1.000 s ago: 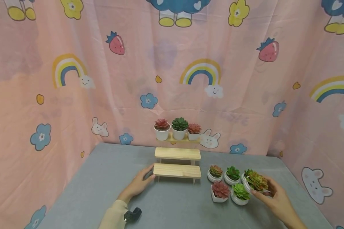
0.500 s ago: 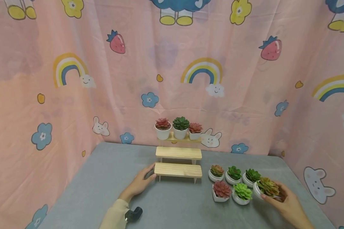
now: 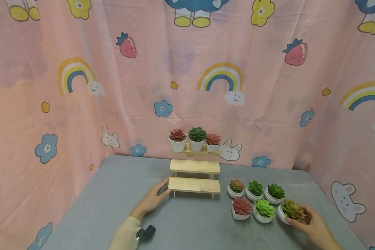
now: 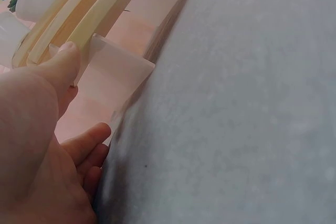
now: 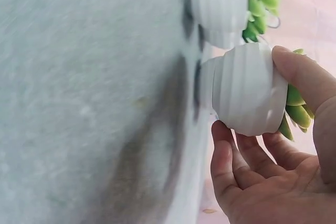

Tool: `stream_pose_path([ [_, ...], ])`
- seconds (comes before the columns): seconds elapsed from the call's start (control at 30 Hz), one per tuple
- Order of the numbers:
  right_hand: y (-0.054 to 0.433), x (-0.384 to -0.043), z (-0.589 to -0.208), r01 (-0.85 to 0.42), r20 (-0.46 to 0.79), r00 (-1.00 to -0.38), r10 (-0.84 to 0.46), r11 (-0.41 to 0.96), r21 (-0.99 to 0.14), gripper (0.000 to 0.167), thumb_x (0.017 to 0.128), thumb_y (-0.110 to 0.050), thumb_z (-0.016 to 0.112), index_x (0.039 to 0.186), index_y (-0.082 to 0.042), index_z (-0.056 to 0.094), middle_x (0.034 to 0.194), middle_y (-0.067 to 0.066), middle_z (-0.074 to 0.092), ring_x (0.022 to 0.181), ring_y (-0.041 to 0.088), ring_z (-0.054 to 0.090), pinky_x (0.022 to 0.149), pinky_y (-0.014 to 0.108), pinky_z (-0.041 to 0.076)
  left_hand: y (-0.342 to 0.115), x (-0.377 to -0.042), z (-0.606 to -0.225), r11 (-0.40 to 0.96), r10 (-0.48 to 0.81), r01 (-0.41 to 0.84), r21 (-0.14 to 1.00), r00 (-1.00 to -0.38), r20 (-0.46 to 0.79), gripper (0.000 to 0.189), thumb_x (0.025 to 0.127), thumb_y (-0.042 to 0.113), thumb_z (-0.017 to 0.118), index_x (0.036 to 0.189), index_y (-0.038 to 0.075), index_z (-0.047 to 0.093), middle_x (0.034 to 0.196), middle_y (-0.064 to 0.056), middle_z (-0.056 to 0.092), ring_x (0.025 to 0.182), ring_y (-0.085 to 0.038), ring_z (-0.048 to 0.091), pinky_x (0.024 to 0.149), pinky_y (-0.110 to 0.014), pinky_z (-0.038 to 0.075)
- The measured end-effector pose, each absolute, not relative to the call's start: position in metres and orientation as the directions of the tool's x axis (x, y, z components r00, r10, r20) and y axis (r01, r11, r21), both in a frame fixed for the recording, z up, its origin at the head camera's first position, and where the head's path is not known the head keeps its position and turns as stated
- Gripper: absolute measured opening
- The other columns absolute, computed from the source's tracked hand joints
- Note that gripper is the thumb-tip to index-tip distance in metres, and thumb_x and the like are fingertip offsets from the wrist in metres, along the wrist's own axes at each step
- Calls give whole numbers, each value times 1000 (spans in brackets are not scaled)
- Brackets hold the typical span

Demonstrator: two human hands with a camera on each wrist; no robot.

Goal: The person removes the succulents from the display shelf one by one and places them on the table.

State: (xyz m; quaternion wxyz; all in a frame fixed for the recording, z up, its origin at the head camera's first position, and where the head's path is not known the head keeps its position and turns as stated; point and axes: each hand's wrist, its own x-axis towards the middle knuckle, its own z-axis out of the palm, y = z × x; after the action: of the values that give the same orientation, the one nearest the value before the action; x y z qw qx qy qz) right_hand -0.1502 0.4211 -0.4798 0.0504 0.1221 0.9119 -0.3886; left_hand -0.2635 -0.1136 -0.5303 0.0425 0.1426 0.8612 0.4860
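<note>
Right hand (image 3: 314, 225): thumb and fingers are closed part-way around a white, round, ribbed pot holding a yellow-green succulent with reddish tips (image 3: 292, 209). This pot is at the right end of the front row, low over the grey cloth-covered table (image 3: 112, 187); whether its base touches the surface cannot be told. Just beside it is a lime-green succulent in a white ribbed pot (image 3: 264, 209), then a dusty-red succulent in a white angular pot (image 3: 241, 208).

Back row, left to right: an orange-green succulent (image 3: 236, 186), a mid-green succulent (image 3: 255, 188) and a dark-green succulent (image 3: 275, 191) — all in white round pots.

Left hand (image 3: 150, 200): thumb and index finger grip the left end of the lowest board of a pale wooden three-tier stand (image 3: 193, 185); the other fingers are loosely bent. The top tier carries three potted succulents (image 3: 196, 139) — red, dark green, red.
</note>
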Motion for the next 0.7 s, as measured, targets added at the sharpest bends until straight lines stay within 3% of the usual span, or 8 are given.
stream_pose_path([
  [0.27, 420, -154, -491, 249, -182, -968, 170, 676, -694, 84, 93, -32, 74, 143, 20, 31, 136, 45, 45, 104, 36, 69, 71, 25, 57, -115, -265, -532, 482, 293, 206, 852, -954, 65, 61, 102, 44, 57, 156, 21, 41, 162, -13, 40, 152, -44, 29, 121, -71, 19],
  [0.7, 417, -159, -494, 244, -187, -970, 158, 693, -678, 78, 94, -29, 73, 140, 20, 33, 127, 39, 54, 95, 24, 68, 68, 24, 54, -114, -265, -533, 490, 291, 208, 847, -954, 66, 62, 102, 46, 57, 157, 22, 40, 162, -14, 39, 152, -45, 29, 120, -72, 19],
])
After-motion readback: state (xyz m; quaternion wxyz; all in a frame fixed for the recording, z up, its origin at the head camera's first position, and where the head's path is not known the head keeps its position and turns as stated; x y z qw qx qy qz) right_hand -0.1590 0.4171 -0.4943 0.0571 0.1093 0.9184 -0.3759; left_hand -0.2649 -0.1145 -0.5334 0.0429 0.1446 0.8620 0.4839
